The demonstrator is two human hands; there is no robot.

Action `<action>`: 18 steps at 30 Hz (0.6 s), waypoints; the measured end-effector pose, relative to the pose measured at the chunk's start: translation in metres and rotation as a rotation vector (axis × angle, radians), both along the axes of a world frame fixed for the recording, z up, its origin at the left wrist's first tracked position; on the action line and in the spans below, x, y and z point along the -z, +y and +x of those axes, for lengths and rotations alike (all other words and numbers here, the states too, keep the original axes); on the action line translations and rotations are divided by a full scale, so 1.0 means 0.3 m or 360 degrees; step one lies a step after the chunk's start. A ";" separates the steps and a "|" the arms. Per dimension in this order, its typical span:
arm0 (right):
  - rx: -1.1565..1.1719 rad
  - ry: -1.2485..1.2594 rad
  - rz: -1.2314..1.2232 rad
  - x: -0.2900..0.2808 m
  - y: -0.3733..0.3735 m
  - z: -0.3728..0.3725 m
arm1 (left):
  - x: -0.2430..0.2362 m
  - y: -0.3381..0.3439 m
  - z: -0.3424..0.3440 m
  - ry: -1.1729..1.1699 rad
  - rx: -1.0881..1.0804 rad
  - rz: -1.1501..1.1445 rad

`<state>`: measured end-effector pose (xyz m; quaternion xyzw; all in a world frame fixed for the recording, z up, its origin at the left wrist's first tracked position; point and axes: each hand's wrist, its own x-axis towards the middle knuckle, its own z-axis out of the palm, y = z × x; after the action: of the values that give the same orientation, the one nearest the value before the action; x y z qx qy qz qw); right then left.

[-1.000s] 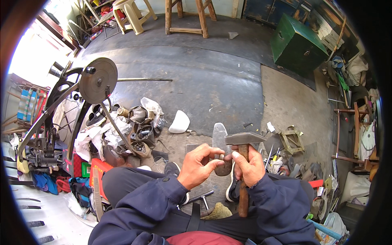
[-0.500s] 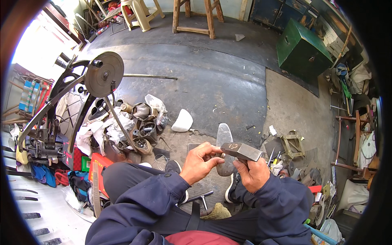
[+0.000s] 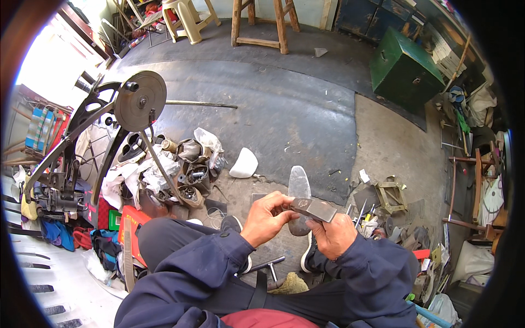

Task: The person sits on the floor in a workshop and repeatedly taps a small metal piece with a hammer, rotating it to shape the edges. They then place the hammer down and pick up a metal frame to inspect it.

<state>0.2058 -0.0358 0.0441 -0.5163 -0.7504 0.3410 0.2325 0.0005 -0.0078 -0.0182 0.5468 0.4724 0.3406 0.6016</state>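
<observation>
My left hand (image 3: pixel 265 221) is closed in a pinch at the near part of a grey sole-shaped metal plate (image 3: pixel 299 180), holding something small that I cannot make out under the hammer's head. My right hand (image 3: pixel 333 235) is closed on a hammer (image 3: pixel 320 209), whose steel head lies over the plate beside my left fingertips; its handle is mostly hidden by the hand and sleeve. The plate stands between my knees, above a T-shaped metal tool (image 3: pixel 270 265) and a piece of yellowish spongy material (image 3: pixel 292 284).
A black cast-iron machine with a large wheel (image 3: pixel 140 101) stands at left, beside a pile of bags and shoes (image 3: pixel 164 169). Tools (image 3: pixel 366 218) and a metal frame (image 3: pixel 391 194) lie right. A wooden stool (image 3: pixel 257 41) and green metal box (image 3: pixel 404 63) stand at the back.
The hammer has turned and moved slightly left and down over my left fingertips, its head now angled and its handle less visible. My left hand has barely moved.
</observation>
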 end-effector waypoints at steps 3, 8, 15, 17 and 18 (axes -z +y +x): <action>0.0022 0.0146 0.0123 0.002 -0.004 -0.001 | 0.006 -0.010 -0.001 -0.0086 -0.0009 0.0004; -0.0029 -0.0099 -0.0053 0.014 -0.002 0.007 | 0.004 -0.005 -0.002 -0.0036 0.0009 0.0037; 0.0389 0.0297 -0.0300 0.023 -0.003 0.006 | -0.024 -0.008 0.003 -0.0167 -0.0015 -0.0050; 0.0575 0.0819 -0.0526 0.022 0.001 -0.005 | -0.039 -0.009 0.002 -0.0299 -0.0070 0.0013; 0.0702 0.1064 -0.0673 0.023 0.004 -0.012 | -0.048 -0.009 0.001 -0.0344 -0.0092 0.0035</action>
<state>0.2022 -0.0346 0.0372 -0.5616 -0.4200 0.5771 0.4186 0.0008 -0.0106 -0.0040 0.4995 0.4165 0.4198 0.6330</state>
